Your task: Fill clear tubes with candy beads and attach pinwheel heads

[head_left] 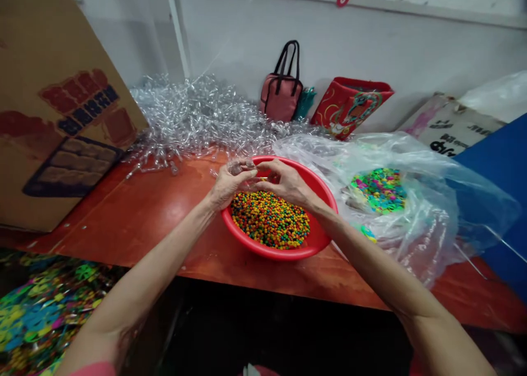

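Both hands meet over the far left part of a red plastic basin [325,195]. My left hand [230,185] is closed around small clear plastic tubes [236,167], like those heaped behind. Opposite it, my right hand [286,183] has its thumb and fingers curled in a pinch at the left fingertips. A thin pale piece shows between them, too small to name. Beneath the hands lie many small round beads [272,219] in yellow, orange, red, green and blue, covering the basin's left and middle bottom.
Behind is a heap of clear plastic tubes [197,112], a pink bag [281,96] and a red bag [349,107]. A cardboard box [61,107] stands left. On the right a clear plastic bag [428,222] holds colourful plastic pieces [381,189]; more coloured pieces [37,315] lie lower left.
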`<state>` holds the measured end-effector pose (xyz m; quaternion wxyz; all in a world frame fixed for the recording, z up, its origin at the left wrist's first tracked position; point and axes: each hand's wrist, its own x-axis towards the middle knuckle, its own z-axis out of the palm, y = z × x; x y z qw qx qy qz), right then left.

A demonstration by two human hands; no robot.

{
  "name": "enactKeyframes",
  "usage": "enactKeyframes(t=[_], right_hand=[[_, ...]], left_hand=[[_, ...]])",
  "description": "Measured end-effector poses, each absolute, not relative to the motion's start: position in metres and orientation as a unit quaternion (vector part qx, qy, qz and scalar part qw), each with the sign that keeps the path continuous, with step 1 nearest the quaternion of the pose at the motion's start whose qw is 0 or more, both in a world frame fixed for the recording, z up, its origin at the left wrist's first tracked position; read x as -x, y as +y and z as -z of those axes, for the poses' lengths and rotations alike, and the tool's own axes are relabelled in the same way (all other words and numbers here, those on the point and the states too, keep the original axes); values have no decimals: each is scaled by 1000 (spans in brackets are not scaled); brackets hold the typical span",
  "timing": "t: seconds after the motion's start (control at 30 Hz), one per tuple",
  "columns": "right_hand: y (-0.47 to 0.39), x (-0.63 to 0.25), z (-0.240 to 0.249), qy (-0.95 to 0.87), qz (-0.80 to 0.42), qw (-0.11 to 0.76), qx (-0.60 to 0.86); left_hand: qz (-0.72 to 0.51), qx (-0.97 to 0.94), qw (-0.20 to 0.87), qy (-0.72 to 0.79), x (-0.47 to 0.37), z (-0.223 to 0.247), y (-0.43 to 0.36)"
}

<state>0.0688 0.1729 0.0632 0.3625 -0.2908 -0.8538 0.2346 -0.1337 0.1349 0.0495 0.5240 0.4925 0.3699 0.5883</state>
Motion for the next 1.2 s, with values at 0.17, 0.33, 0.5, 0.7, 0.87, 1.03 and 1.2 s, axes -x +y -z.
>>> enactKeyframes(t=[0.17,0.33,0.5,0.7,0.87,1.03,1.2], right_hand=[[160,-150,-55,-804,-167,433,371],[133,-186,-15,-728,-178,522,408],[129,-181,-3,-697,-192,556,411],[132,-181,-5,-691,-205,566,400],[130,-181,-4,-688,-203,565,407],[130,-181,-4,-678,-205,576,409],[130,-180,-4,-667,-211,596,394]], left_hand=[[-311,-784,232,485,140,-49,157],[-26,-864,109,491,114,-32,162],[49,-885,110,451,63,-12,142],[27,-932,164,321,7,1,139],[-73,-881,330,331,-10,7,154],[-63,-881,328,336,24,-21,163],[101,-875,95,465,80,-44,155]])
